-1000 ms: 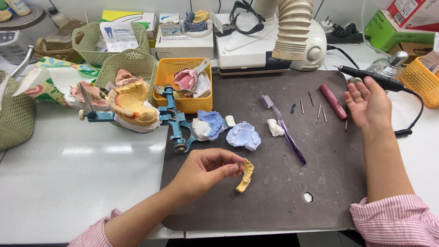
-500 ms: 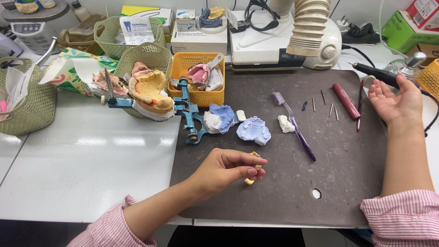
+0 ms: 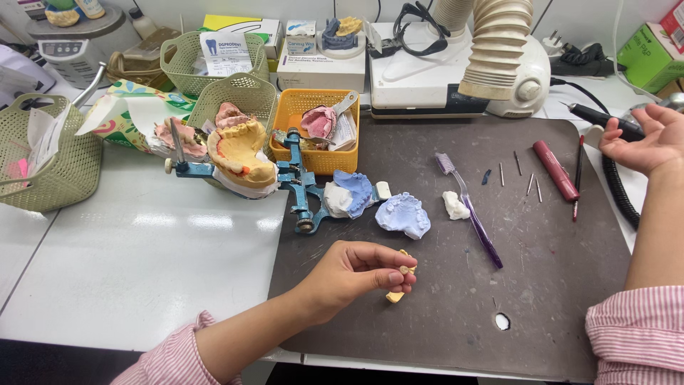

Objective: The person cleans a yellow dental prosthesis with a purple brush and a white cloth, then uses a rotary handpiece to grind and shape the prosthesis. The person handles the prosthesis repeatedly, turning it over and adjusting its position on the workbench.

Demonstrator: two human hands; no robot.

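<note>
We look down on a white table [image 3: 142, 264] carrying a dark grey mat [image 3: 541, 285]. On the mat lie a blue metal articulator [image 3: 303, 187], a pale blue dental cast [image 3: 403, 214] and a purple toothbrush [image 3: 472, 212]. Our left hand [image 3: 353, 274] rests on the mat's near part, its fingertips pinching a small yellow wax denture piece [image 3: 399, 283]. Our right hand [image 3: 645, 139], at the mat's far right edge, lies palm up with fingers loosely curled by a black handpiece [image 3: 604, 119].
</note>
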